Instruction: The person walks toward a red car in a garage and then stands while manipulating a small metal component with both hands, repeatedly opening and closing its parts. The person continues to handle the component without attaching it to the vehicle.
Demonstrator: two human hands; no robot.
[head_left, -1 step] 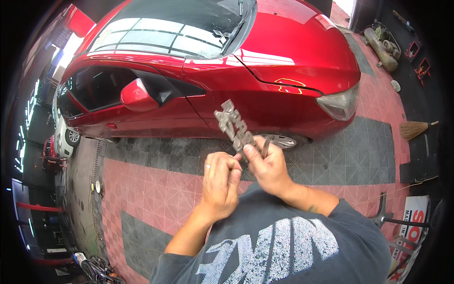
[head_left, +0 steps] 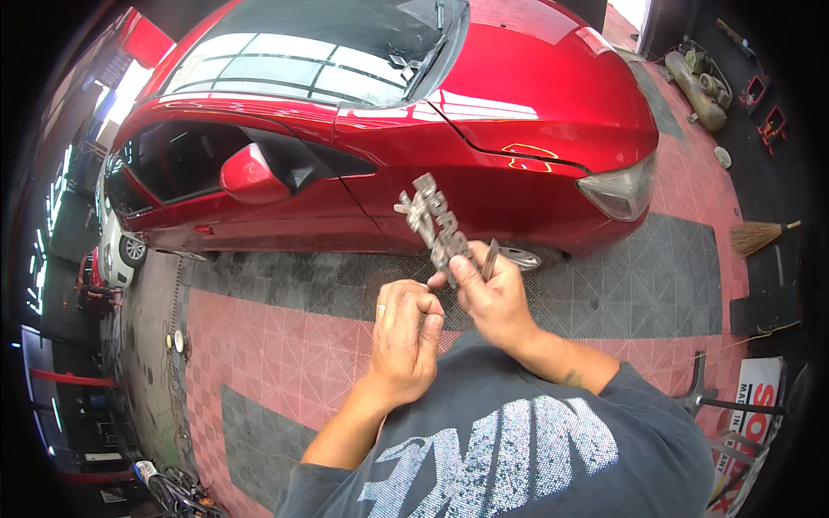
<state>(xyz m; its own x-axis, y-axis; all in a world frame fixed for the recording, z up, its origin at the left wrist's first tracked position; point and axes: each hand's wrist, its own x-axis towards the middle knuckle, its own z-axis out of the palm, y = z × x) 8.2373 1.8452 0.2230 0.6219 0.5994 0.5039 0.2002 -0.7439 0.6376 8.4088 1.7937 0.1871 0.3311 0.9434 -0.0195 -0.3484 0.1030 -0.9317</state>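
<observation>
My right hand point(head_left: 494, 298) is closed on a greyish car badge point(head_left: 432, 220) made of joined raised letters. The badge tilts up and to the left from my thumb, in front of the red car point(head_left: 406, 164). A thin, dark, pointed strip point(head_left: 490, 259) sticks up between the fingers of the same hand. I cannot tell what kind of tool it is. Just left of the badge's lower end, my left hand point(head_left: 401, 332) is curled with its thumb against the bent fingers. A fingertip lies close to the badge. Whatever those fingers hold, if anything, is hidden.
The car's front wheel point(head_left: 522, 257) and side mirror point(head_left: 255, 177) are beyond my hands. Red and dark tiles point(head_left: 285, 324) cover the floor. On the right are a broom point(head_left: 760, 235), a tank compressor point(head_left: 698, 91) and a metal stand point(head_left: 704, 397). A bicycle-like thing point(head_left: 177, 492) stands lower left.
The badge and my right hand have shifted slightly right, and the badge's upper end has risen a little. My left hand has moved very slightly down.
</observation>
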